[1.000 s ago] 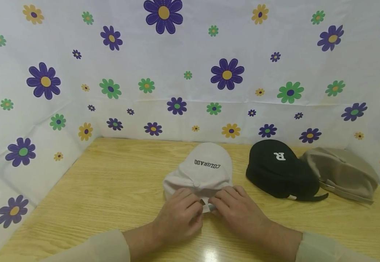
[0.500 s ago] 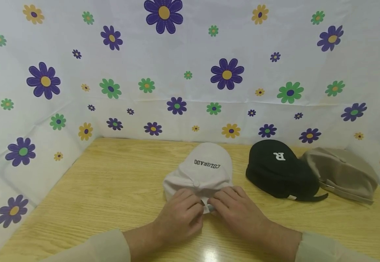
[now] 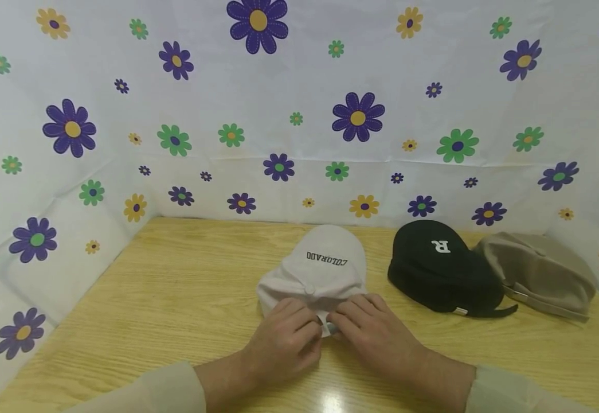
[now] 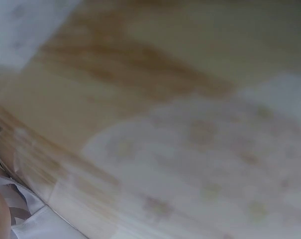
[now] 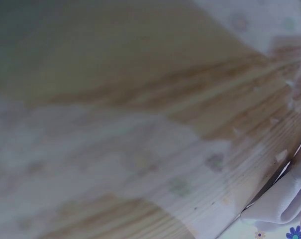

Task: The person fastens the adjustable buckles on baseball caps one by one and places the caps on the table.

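A pale baseball cap [image 3: 332, 244] with dark COLORADO lettering lies on the table in the head view, its back strap towards me. My left hand [image 3: 285, 335] pinches the left side of the strap with curled fingers. On the other side, my right hand [image 3: 374, 330] pinches the strap near a small metallic buckle [image 3: 332, 328]. A short piece of strap shows between the hands; the fingertips beneath are hidden. In the left wrist view, pale cap cloth [image 4: 48, 226] shows at the lower left. A fold of cap cloth [image 5: 277, 201] appears at the lower right of the right wrist view.
To the right lies a black cap [image 3: 428, 269] with a white R, its strap end sticking out. Beside it, a brown cap [image 3: 547, 269] touches the black one. White flowered cloth [image 3: 299, 74] walls in the wooden table [image 3: 186, 275] at the back and sides.
The hands have shifted very slightly towards each other, and the gap over the strap is a little narrower. All the caps stay in place.
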Tool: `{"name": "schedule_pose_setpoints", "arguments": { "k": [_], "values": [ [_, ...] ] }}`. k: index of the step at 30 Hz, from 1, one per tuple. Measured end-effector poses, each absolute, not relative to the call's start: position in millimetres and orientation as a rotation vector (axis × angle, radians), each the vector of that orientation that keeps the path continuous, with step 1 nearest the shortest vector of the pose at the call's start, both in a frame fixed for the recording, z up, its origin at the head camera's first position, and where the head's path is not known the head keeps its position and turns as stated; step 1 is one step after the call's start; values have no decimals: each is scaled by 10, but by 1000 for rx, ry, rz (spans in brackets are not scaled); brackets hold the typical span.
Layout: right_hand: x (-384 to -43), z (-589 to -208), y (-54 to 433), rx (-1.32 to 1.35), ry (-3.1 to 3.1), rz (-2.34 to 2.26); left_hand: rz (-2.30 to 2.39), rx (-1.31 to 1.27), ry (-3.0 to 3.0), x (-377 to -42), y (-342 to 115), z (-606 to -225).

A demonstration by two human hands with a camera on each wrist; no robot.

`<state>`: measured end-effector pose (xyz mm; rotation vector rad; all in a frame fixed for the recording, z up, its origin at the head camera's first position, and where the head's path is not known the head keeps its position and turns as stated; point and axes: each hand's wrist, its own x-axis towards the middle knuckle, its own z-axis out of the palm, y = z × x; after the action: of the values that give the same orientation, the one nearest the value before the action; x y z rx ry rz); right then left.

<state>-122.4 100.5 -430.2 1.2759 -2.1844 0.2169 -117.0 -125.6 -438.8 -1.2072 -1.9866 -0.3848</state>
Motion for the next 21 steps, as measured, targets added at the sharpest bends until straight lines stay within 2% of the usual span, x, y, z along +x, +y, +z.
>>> {"name": "schedule_pose_setpoints", "arguments": {
  "k": [21],
  "values": [
    [-1215,-4313,1006,1305,-2159,237,-368,-1218,-1925,-1162,-1233,-4374]
  ]
}}
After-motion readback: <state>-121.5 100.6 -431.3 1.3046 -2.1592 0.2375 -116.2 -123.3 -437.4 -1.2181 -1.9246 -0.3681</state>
